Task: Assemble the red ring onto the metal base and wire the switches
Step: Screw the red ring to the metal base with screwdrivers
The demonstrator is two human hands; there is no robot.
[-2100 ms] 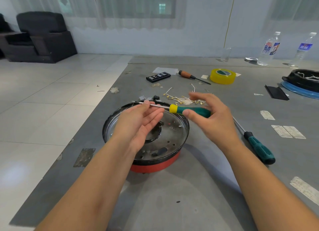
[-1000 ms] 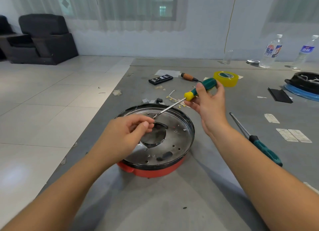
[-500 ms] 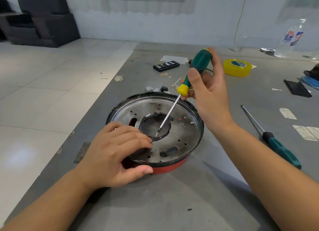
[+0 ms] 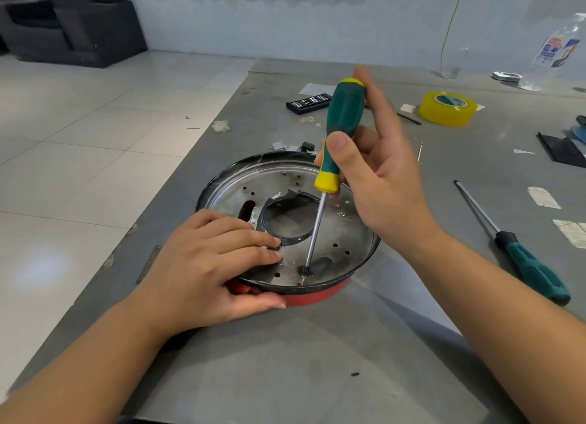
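A round metal base [image 4: 345, 233] with several holes and a central opening sits on top of a red ring [image 4: 317, 296] on the grey mat. My left hand [image 4: 209, 265] rests on the near left rim, fingers flat on the plate and thumb against the red ring. My right hand [image 4: 374, 176] grips a green and yellow screwdriver [image 4: 339, 128] almost upright. Its tip stands on a screw near the front rim of the base.
A second green screwdriver [image 4: 513, 249] lies to the right. Yellow tape roll [image 4: 447, 108], a black bit case [image 4: 309, 103], a black plate [image 4: 561, 149] and a water bottle [image 4: 555, 49] sit farther back. The mat's left edge borders white floor tiles.
The screwdriver has swung from level to upright and its tip has moved from the central opening to the front rim. My left hand has dropped from the shaft onto the base's near rim.
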